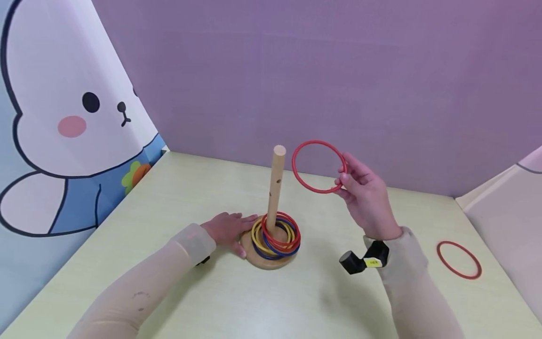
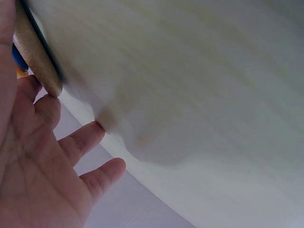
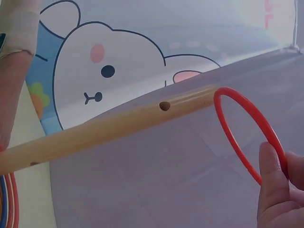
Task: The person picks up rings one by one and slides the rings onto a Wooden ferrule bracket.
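Note:
A red ring (image 1: pixel 298 176) is pinched at its right side between the thumb and fingers of my right hand (image 1: pixel 367 200). It hangs in the air just right of the top of an upright wooden peg (image 1: pixel 275 188); in the right wrist view the ring (image 3: pixel 254 110) overlaps the peg's tip. The peg stands on a round wooden base (image 1: pixel 264 264). Several red, blue and yellow rings (image 1: pixel 298 234) lie around its foot. My left hand (image 1: pixel 226 230) rests at the left edge of the base, fingers spread; the left wrist view shows its fingertips at the base's rim (image 2: pixel 40 57).
Another red ring (image 1: pixel 477 264) lies flat on the pale table (image 1: pixel 203 301) at the right. A purple wall panel (image 1: pixel 271 84) closes off the back. On the left stands a panel with a cartoon animal (image 1: pixel 46 150), and a white panel (image 1: pixel 508 226) borders the right side.

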`<state>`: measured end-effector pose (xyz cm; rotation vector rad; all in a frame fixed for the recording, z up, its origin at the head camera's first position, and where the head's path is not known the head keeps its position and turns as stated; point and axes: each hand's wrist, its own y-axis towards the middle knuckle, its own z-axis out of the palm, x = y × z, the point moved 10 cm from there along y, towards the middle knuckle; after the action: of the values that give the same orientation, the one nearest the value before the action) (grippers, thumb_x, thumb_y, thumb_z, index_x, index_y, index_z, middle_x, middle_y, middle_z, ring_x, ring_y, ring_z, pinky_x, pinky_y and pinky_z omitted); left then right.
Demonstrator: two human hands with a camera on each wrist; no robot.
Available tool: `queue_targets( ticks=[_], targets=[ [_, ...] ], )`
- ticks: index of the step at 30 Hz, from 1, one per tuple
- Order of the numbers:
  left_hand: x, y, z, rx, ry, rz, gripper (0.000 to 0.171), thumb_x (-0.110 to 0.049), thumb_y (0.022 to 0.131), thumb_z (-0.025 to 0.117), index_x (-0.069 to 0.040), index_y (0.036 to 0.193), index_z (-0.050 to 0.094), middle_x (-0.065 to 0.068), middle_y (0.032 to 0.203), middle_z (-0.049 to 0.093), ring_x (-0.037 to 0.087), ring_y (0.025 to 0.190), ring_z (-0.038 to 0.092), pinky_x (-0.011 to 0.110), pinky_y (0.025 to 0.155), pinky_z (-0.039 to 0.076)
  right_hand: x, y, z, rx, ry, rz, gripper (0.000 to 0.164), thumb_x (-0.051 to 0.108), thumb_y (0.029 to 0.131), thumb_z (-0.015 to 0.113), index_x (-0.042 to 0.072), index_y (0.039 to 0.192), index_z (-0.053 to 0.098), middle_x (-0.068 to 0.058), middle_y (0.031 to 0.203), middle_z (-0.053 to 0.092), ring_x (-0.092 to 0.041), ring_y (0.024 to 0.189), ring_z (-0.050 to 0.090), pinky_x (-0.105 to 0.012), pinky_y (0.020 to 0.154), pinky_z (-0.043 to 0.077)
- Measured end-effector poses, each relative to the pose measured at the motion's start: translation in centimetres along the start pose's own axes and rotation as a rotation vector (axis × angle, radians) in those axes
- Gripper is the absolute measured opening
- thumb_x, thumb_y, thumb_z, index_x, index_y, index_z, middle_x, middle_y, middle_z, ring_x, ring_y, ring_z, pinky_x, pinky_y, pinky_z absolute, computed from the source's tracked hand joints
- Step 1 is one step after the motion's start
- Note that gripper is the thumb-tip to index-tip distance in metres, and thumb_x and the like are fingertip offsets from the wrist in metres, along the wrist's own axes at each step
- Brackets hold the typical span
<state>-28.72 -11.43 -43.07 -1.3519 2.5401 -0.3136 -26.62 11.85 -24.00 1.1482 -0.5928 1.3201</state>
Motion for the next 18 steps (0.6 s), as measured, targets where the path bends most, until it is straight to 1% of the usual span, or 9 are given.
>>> queue_targets(
  ticks=[5,10,14,18],
  targets=[
    [-0.1,0.0,-0.1,0.001,0.012,0.005,0.098,-0.055,0.072,0.076,-0.02,0.151,0.031,-0.003,0.157,0.024,0.04,0.135,0.035,0.057,0.105,0.032,0.4,0.4,1.1,0.008,0.097,-0.045,0.038,-0.004,0.092,0.058,0.009,0.127,0.062,-0.008,0.096,0.058,-0.012,0.077,0.062,-0.022,0.073,0.055],
    [-0.2,0.0,-0.1,0.009,0.005,0.0,0.098,-0.054,0.072,0.077,-0.02,0.151,0.032,-0.003,0.157,0.024,0.039,0.135,0.035,0.057,0.106,0.031,0.5,0.9,2.3,0.017,0.166,-0.06,0.035,-0.001,0.088,0.064,0.011,0.121,0.067,-0.008,0.094,0.059,-0.012,0.074,0.063,-0.022,0.072,0.055],
    [-0.2,0.0,-0.1,0.015,0.01,0.005,0.098,-0.055,0.072,0.076,-0.02,0.151,0.031,-0.003,0.157,0.024,0.04,0.135,0.035,0.057,0.105,0.032,0.3,1.3,3.1,0.028,0.187,-0.076,0.035,0.001,0.085,0.068,0.011,0.119,0.068,-0.008,0.092,0.059,-0.012,0.073,0.064,-0.023,0.071,0.056],
    [0.0,0.1,0.0,0.025,0.004,-0.004,0.098,-0.055,0.073,0.076,-0.021,0.152,0.029,-0.004,0.157,0.022,0.039,0.136,0.033,0.056,0.107,0.03,-0.1,1.6,3.9,0.025,0.165,-0.078,0.036,-0.002,0.089,0.062,0.009,0.123,0.066,-0.007,0.091,0.059,-0.012,0.073,0.064,-0.023,0.072,0.056]
  ],
)
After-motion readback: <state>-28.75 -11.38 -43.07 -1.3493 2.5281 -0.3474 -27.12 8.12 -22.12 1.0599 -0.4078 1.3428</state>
